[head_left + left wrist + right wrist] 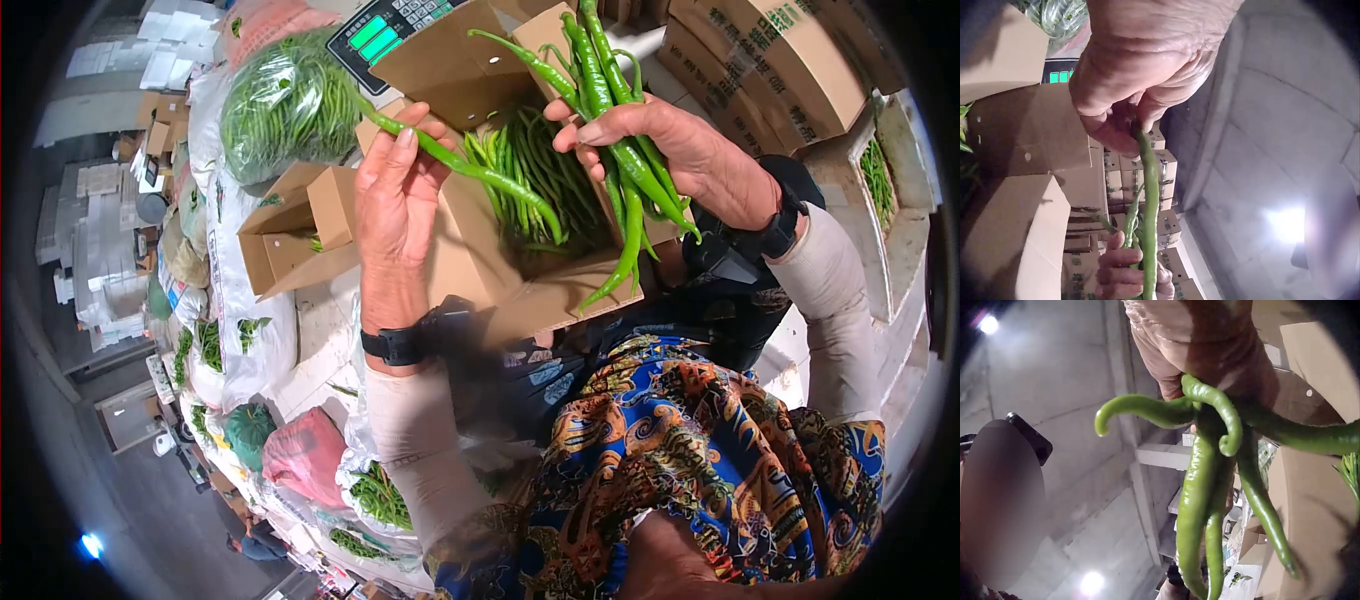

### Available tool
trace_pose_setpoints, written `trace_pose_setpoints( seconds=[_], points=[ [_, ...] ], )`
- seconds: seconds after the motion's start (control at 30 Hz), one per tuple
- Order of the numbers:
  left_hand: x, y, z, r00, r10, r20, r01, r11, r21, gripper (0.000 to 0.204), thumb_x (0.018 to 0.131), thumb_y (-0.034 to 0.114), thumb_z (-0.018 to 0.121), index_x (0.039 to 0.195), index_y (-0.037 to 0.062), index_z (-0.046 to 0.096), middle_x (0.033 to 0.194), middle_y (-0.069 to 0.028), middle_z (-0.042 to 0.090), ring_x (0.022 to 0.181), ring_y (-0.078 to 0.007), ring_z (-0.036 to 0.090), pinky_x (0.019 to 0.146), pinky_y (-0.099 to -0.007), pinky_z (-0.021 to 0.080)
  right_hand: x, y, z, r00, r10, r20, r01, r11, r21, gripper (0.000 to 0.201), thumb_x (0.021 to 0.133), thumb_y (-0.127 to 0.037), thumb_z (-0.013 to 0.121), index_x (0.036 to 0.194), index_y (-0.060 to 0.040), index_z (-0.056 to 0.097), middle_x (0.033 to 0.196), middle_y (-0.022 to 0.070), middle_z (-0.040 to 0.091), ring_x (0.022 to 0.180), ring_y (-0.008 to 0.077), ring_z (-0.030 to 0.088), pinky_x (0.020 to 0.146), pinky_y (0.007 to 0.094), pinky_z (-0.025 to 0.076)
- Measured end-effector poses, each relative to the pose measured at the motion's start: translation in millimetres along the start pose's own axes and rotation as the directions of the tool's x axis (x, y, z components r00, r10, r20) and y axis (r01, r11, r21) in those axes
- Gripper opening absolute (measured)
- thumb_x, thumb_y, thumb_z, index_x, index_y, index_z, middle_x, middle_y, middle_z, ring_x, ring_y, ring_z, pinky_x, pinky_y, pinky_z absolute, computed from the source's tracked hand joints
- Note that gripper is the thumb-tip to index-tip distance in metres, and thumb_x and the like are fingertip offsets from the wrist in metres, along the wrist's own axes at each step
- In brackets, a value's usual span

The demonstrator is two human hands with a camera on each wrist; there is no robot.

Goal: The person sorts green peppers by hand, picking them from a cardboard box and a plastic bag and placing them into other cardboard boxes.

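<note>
My left hand pinches one long green chili pepper between thumb and fingers, over the open cardboard box. In the left wrist view that same pepper runs down from the fingertips. A bunch of green chili peppers is gripped in my right hand, above the box's right side. Several tips of the bunch fan out below the palm in the right wrist view. Inside the box lie many more green peppers, lined up lengthwise, partly hidden by the hands.
A scale with a lit green display stands behind the box. To the left are a clear bag of peppers, a smaller open carton and a red sack. Printed cartons are stacked at upper right, above a white crate.
</note>
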State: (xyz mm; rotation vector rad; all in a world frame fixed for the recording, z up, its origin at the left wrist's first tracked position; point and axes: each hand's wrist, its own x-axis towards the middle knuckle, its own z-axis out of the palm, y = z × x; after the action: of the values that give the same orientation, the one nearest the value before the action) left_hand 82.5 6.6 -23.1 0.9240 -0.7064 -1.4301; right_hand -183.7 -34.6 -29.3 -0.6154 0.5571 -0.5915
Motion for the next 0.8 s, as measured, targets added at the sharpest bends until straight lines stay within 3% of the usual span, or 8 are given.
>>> trace_pose_setpoints(
  seconds=[0.27, 0.37, 0.4, 0.47, 0.6, 0.67, 0.73, 0.8],
  points=[
    [1, -5, -9, 0.993, 0.006, -0.116, 0.022, 0.971, 0.238, 0.026, 0.088, 0.016, 0.063, 0.108, -0.0009, 0.060, 0.089, -0.0090, 0.065, 0.079, -0.0123, 0.062, 0.065, -0.0218, 0.051, 0, 4, 0, 1.000, 0.006, 0.016, -0.006, 1.000, 0.019, 0.041, 0.079, -0.006, 0.064, 0.117, 0.0042, 0.053, 0.092, 0.0093, 0.059, 0.069, 0.0102, 0.058, 0.063, 0.0234, 0.052],
    [7, -13, -10, 0.949, 0.092, -0.302, 0.108, 0.805, 0.583, 0.031, 0.084, 0.019, 0.069, 0.106, -0.0010, 0.059, 0.086, -0.0067, 0.063, 0.073, -0.0110, 0.060, 0.064, -0.0224, 0.051, 1, 6, 2, 1.000, 0.000, -0.027, 0.000, 1.000, -0.009, 0.038, 0.080, -0.007, 0.066, 0.115, 0.0043, 0.053, 0.089, 0.0065, 0.057, 0.065, 0.0094, 0.055, 0.060, 0.0238, 0.050],
    [5, -14, -4, 0.950, 0.091, -0.298, 0.105, 0.806, 0.583, 0.031, 0.084, 0.019, 0.069, 0.106, -0.0010, 0.059, 0.086, -0.0067, 0.063, 0.073, -0.0110, 0.060, 0.064, -0.0224, 0.051, 2, 8, 0, 1.000, -0.004, -0.030, 0.004, 1.000, -0.011, 0.038, 0.080, -0.007, 0.066, 0.115, 0.0043, 0.053, 0.089, 0.0065, 0.057, 0.065, 0.0094, 0.055, 0.060, 0.0238, 0.050],
    [4, -17, 9, 0.939, 0.295, -0.175, -0.018, 0.551, 0.834, 0.035, 0.082, 0.019, 0.071, 0.107, -0.0023, 0.058, 0.087, -0.0070, 0.063, 0.077, -0.0114, 0.059, 0.069, -0.0233, 0.050, 6, 12, -5, 0.999, -0.029, -0.030, 0.025, 0.991, -0.132, 0.038, 0.080, -0.008, 0.066, 0.114, 0.0016, 0.053, 0.089, 0.0045, 0.057, 0.065, 0.0097, 0.054, 0.060, 0.0237, 0.049],
    [-17, -24, 76, 0.998, 0.056, 0.005, -0.046, 0.764, 0.644, 0.037, 0.079, 0.017, 0.073, 0.105, -0.0032, 0.056, 0.092, -0.0085, 0.062, 0.081, -0.0119, 0.059, 0.070, -0.0249, 0.050, -2, 11, 19, 0.998, -0.043, -0.036, 0.031, 0.956, -0.291, 0.042, 0.078, -0.012, 0.071, 0.114, -0.0015, 0.053, 0.089, 0.0026, 0.060, 0.078, 0.0101, 0.057, 0.066, 0.0234, 0.046],
    [-15, -40, 82, 0.997, -0.012, 0.071, -0.027, 0.852, 0.523, 0.032, 0.081, 0.015, 0.070, 0.105, -0.0008, 0.055, 0.089, -0.0050, 0.061, 0.077, -0.0079, 0.056, 0.067, -0.0215, 0.047, 3, 23, 20, 0.990, -0.107, 0.091, 0.129, 0.947, -0.294, 0.052, 0.078, -0.010, 0.070, 0.125, -0.0027, 0.049, 0.107, 0.0048, 0.061, 0.093, 0.0131, 0.056, 0.083, 0.0255, 0.044],
    [-11, -45, 73, 0.998, 0.006, 0.065, -0.040, 0.848, 0.528, 0.030, 0.080, 0.010, 0.072, 0.102, 0.0000, 0.053, 0.087, -0.0050, 0.061, 0.076, -0.0076, 0.056, 0.067, -0.0201, 0.047, 5, 26, 20, 0.993, -0.091, 0.074, 0.111, 0.930, -0.350, 0.048, 0.078, -0.010, 0.071, 0.122, -0.0034, 0.051, 0.103, 0.0036, 0.061, 0.092, 0.0120, 0.055, 0.082, 0.0264, 0.045],
    [-8, -41, 67, 0.981, -0.152, 0.119, 0.113, 0.952, 0.284, 0.027, 0.081, 0.008, 0.070, 0.101, 0.0011, 0.054, 0.089, -0.0051, 0.062, 0.076, -0.0090, 0.058, 0.067, -0.0213, 0.048, 3, 19, 22, 0.994, -0.025, 0.104, 0.059, 0.940, -0.335, 0.047, 0.079, -0.011, 0.071, 0.121, -0.0039, 0.052, 0.100, 0.0028, 0.061, 0.091, 0.0114, 0.055, 0.081, 0.0265, 0.045]
  ],
)
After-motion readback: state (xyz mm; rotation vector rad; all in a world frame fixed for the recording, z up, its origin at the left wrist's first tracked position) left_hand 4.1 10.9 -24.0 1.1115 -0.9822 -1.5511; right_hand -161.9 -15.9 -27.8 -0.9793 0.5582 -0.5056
